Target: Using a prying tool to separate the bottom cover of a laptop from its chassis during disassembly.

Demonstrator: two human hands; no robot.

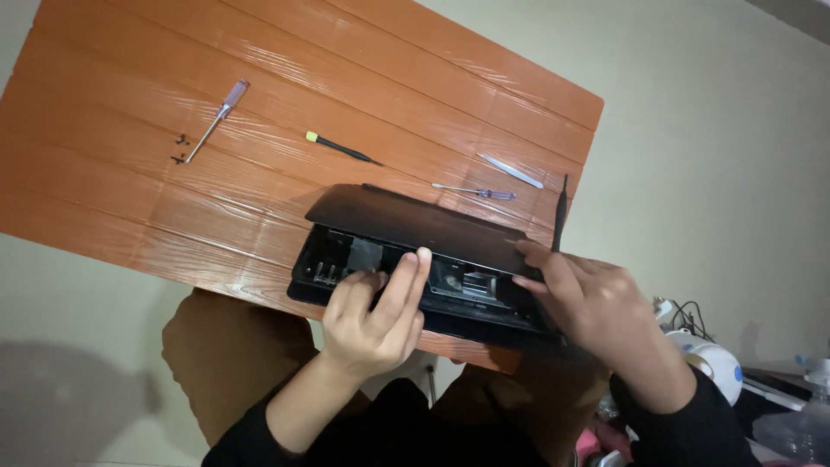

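Note:
A black flat device [406, 220] lies at the near edge of an orange wood-grain table [259, 78], its cover lifted so the inner parts [458, 281] show. My left hand [376, 316] rests on the near rim, fingers reaching into the opened gap. My right hand [588, 303] grips the right end of the device, fingers on the lifted cover. Both sleeves are black.
On the table lie a clear-handled screwdriver [218, 119] with small screws [180, 149] beside it, a black driver with yellow tip [341, 149], a small screwdriver [475, 191], tweezers [510, 170] and a black pry tool [560, 214]. A white gadget with cables [709, 355] sits on the floor at right.

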